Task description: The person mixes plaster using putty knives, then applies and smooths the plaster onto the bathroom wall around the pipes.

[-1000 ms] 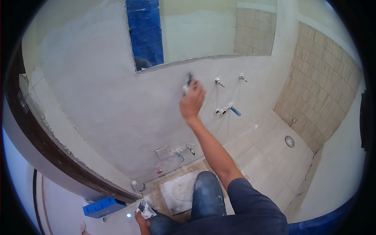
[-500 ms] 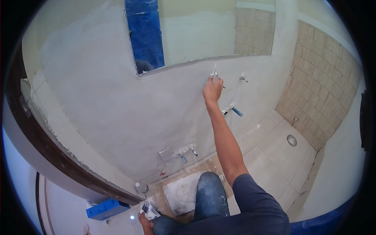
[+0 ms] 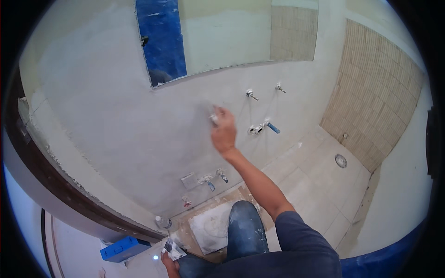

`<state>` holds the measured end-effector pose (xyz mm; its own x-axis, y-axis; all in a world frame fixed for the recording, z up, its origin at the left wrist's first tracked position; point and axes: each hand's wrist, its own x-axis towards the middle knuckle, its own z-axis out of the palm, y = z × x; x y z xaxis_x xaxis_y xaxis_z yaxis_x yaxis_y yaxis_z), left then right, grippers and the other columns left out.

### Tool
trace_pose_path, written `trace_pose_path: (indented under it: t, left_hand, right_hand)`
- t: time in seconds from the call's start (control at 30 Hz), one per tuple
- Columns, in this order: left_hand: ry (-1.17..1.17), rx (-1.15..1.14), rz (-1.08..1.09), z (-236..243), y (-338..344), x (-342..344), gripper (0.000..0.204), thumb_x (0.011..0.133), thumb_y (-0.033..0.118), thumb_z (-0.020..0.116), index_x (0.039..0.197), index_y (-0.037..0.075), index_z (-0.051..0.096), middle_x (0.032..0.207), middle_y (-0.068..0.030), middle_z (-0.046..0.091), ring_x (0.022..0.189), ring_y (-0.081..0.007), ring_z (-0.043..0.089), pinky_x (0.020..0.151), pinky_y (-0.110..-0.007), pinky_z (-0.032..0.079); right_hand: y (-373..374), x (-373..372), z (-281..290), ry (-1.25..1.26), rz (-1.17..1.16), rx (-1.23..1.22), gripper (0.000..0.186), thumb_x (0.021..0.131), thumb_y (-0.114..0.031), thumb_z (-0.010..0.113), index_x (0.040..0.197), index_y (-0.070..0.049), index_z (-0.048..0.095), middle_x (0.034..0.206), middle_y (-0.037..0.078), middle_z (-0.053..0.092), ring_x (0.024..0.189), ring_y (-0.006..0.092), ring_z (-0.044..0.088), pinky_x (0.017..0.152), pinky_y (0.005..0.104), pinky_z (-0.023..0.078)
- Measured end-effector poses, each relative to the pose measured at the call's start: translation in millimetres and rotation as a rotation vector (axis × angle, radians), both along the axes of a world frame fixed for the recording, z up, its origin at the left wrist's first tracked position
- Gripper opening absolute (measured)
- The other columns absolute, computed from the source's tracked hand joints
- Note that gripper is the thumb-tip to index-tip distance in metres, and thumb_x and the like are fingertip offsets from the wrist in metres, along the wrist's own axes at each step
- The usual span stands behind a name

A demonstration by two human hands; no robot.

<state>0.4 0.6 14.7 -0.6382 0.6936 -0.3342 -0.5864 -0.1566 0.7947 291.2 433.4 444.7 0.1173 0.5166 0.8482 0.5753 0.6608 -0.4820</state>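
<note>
A small pale tool [image 3: 214, 118] is gripped in the closed right hand [image 3: 224, 132] against the grey wall [image 3: 116, 125]; crumpled paper [image 3: 172, 249] is clutched in the left hand [image 3: 169, 262]

a blue rectangular box [image 3: 124, 248] lies at lower left, just beside a small plastic bottle [image 3: 161, 222].

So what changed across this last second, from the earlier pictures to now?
The right hand swept along the grey wall: first rightward up to the pipe stubs, then back left and lower, with a small whitish tool at its fingers throughout. The left hand stayed low, keeping its crumpled piece.
</note>
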Motion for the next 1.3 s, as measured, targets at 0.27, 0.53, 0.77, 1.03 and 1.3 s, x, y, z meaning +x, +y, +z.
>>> trace_pose_path:
  t: [0.27,0.53,0.77,1.03,1.3]
  left_hand:
    - [-0.028,0.029,-0.033,-3,-2,-1,0.037,0.099,0.013,0.046,0.134,0.003,0.052,0.125,-0.0124,0.064,0.109,-0.0302,0.068,0.093,-0.045,0.057]
    - [-0.021,-0.055,0.015,4,1,3,0.030,0.098,0.018,0.049,0.125,0.008,0.057,0.114,-0.0080,0.068,0.099,-0.0264,0.071,0.085,-0.043,0.059]
    - [-0.051,-0.047,0.041,3,2,5,0.029,0.099,0.018,0.049,0.125,0.008,0.057,0.115,-0.0083,0.068,0.103,-0.0277,0.070,0.087,-0.045,0.059]
    - [-0.041,-0.035,0.032,-2,0,3,0.033,0.099,0.019,0.048,0.129,0.007,0.055,0.120,-0.0100,0.067,0.105,-0.0293,0.070,0.088,-0.046,0.059]
    - [-0.007,-0.017,-0.016,2,-1,-1,0.033,0.100,0.015,0.050,0.131,0.005,0.054,0.117,-0.0109,0.068,0.101,-0.0281,0.071,0.084,-0.043,0.059]
  right_hand:
    - [64,58,14,0.169,-0.354,0.010,0.053,0.089,-0.004,0.068,0.142,-0.005,0.058,0.132,0.011,0.058,0.120,0.0354,0.054,0.101,0.0450,0.047]
    - [-2,1,-44,-0.207,-0.053,0.046,0.060,0.083,0.003,0.065,0.141,-0.009,0.061,0.128,0.013,0.060,0.118,0.0353,0.055,0.100,0.0452,0.046]
    - [46,65,-25,0.121,-0.293,0.060,0.052,0.090,-0.003,0.067,0.142,-0.008,0.060,0.132,0.012,0.061,0.118,0.0353,0.055,0.100,0.0435,0.047]
    - [70,33,-18,0.070,-0.538,0.039,0.051,0.089,-0.006,0.069,0.140,-0.002,0.059,0.130,0.015,0.059,0.115,0.0363,0.054,0.100,0.0440,0.045]
    - [47,47,-20,0.091,-0.273,0.073,0.056,0.088,0.000,0.066,0.143,-0.003,0.056,0.135,0.015,0.056,0.120,0.0378,0.051,0.103,0.0447,0.043]
